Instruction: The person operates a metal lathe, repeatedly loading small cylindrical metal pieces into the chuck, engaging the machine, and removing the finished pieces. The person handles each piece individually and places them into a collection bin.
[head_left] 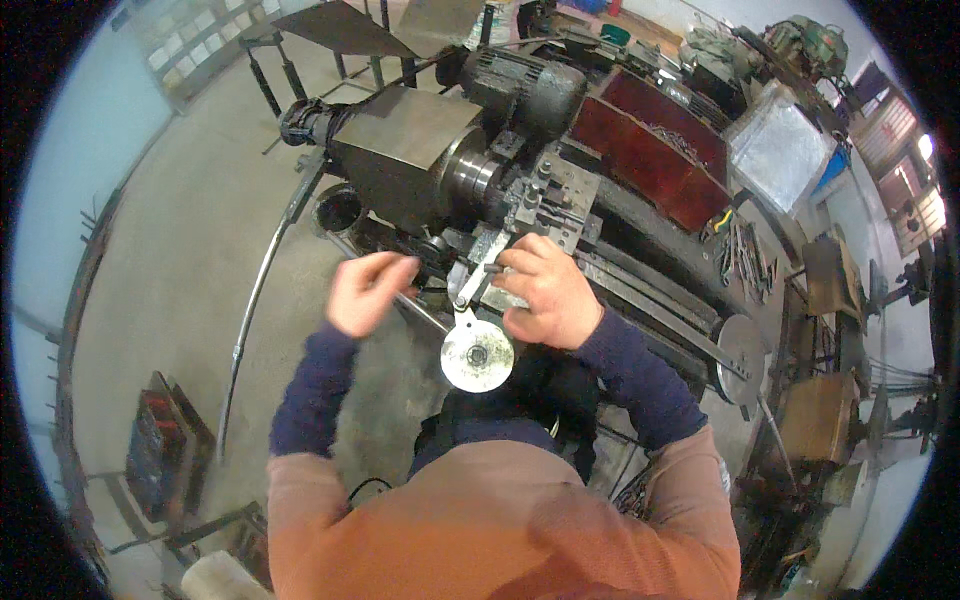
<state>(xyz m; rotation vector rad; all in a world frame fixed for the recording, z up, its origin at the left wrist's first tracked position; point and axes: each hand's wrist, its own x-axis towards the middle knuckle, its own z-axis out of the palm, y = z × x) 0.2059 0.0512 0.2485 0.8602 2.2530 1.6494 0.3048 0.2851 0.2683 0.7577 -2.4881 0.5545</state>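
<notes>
In front of me is a metal lathe with a shiny round chuck (pixel 472 178) on its grey headstock (pixel 405 140). My right hand (pixel 548 292) is closed at the near side of the tool post (pixel 565 190), its fingers curled round a small dark handle (pixel 492 268) whose end shows past the fingertips. Just below that hand is a round pale metal handwheel (pixel 478 357), smudged with grease and joined to a light metal arm. My left hand (pixel 368 292) is raised in the air left of the handwheel, touching nothing I can see; motion smears its fingers.
A dark red tray (pixel 650 145) sits behind the lathe bed, right of a ribbed motor (pixel 520 90). Wrenches (pixel 745 260) lie at the right end. A long metal bar (pixel 255 300) slants down to the floor at left. A dark bucket (pixel 340 210) stands under the headstock.
</notes>
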